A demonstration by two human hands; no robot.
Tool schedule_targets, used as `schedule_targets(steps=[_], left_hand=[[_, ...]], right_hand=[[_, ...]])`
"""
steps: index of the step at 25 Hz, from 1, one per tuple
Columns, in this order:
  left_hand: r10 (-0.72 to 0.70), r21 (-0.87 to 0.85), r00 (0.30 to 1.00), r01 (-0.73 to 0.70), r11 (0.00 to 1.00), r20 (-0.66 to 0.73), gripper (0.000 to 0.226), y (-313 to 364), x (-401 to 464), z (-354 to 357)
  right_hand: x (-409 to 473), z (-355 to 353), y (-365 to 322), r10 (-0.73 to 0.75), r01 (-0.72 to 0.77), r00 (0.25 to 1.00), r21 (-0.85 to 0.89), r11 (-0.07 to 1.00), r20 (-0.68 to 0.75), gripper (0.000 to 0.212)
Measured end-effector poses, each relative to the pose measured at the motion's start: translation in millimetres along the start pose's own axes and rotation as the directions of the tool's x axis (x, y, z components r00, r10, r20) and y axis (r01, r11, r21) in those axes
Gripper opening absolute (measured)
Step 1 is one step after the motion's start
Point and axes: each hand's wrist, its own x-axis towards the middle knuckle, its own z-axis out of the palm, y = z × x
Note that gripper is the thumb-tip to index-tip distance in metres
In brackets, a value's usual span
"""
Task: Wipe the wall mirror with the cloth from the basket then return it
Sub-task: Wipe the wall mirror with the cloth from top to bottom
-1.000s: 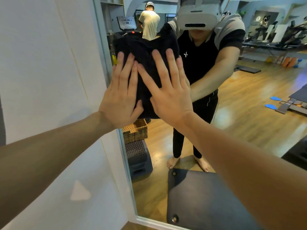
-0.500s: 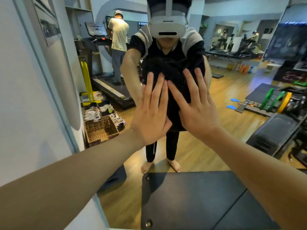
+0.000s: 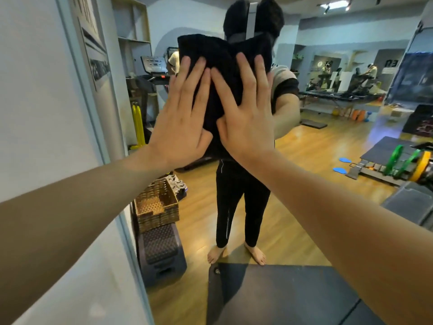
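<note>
Cloth [image 3: 220, 66]: soft, light, bunches easily; pinch an edge
Hands: left hand [image 3: 180, 120], right hand [image 3: 246, 118] flat, fingers straight, pressing cloth against mirror [image 3: 328, 160]

bare mirror glass [image 3: 328, 141] lies open right of the cloth [image 3: 218, 73]; the frame edge [image 3: 93, 127] bounds the left.

cloth [image 3: 216, 57]: black | basket [image 3: 156, 207]: brown woven | wall [image 3: 35, 102]: white

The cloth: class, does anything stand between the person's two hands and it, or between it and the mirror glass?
Nothing visible does. The left hand and right hand press flat on the black cloth, straight fingers spread over it, and the cloth lies against the mirror.
</note>
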Motion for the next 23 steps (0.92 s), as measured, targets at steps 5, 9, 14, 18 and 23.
schedule_targets(steps=[5, 9, 14, 18, 23], left_hand=[[-0.090, -0.055, 0.996, 0.091, 0.994, 0.018, 0.082, 17, -85, 40], [-0.104, -0.087, 0.992, 0.111, 0.990, 0.078, 0.081, 72, -126, 80], [-0.202, -0.147, 0.971, 0.220, 0.964, 0.126, 0.079, 179, -105, 112], [-0.192, -0.172, 0.977, 0.205, 0.964, 0.091, 0.082, 230, -40, 115], [-0.041, -0.118, 0.998, 0.045, 0.992, 0.039, 0.088, 277, 65, 97]], right_hand=[[-75, 21, -11, -0.118, 0.111, 0.989, 0.082, 0.990, 0.088, 0.058], [-148, 14, 19, -0.187, 0.173, 0.973, 0.107, 0.979, 0.138, 0.046], [-189, -29, 97, -0.193, 0.183, 0.961, 0.071, 0.981, 0.196, 0.055], [-163, -74, 173, -0.246, 0.243, 0.947, 0.042, 0.969, 0.204, 0.048], [-120, -128, 255, -0.162, 0.169, 0.982, -0.067, 0.983, 0.097, 0.048]])
